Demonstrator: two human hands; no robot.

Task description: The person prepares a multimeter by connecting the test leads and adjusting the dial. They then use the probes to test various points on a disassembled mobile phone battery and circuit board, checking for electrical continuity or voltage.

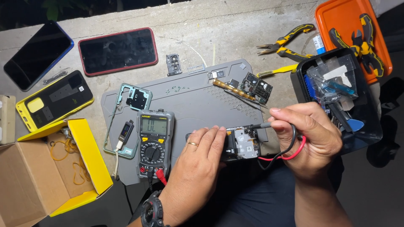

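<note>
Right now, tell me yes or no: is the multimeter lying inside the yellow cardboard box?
No. The multimeter lies on the grey mat, right of the open yellow box, beside the left hand.
</note>
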